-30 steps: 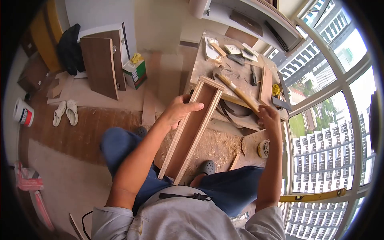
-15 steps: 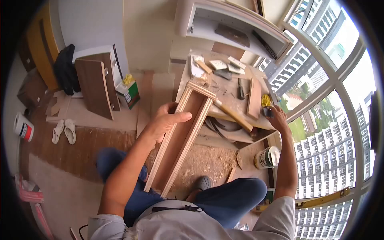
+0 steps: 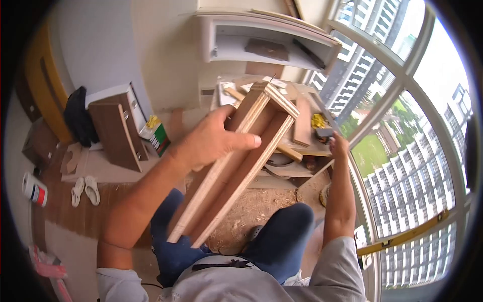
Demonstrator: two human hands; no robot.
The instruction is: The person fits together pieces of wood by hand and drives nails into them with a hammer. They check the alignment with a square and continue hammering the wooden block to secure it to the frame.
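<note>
My left hand [image 3: 221, 138] grips a long, narrow wooden box [image 3: 209, 189] with pale plywood edges and brown inner faces. The thumb lies over one side wall, while the other fingers are mostly hidden behind it. Its joined end tilts up and away from me, and its open end points down by my knees. My right hand [image 3: 339, 145] reaches to the right edge of the workbench, fingers curled at a small black and grey block-shaped object [image 3: 323, 133]. Just behind that object sits a yellow item [image 3: 318, 121].
A wooden board [image 3: 302, 122] and a wooden handle [image 3: 289, 152] lie on the workbench. Wood shavings [image 3: 261, 201] cover the floor below. A wall cabinet [image 3: 271, 43] hangs above, windows line the right, and a yellow spirit level [image 3: 402, 236] is there. Cabinet panels [image 3: 114, 133] lean at left.
The wooden box has risen towards me and turned, its joined end swinging to the right. My right hand stays at the small dark object. The whole view has shifted slightly.
</note>
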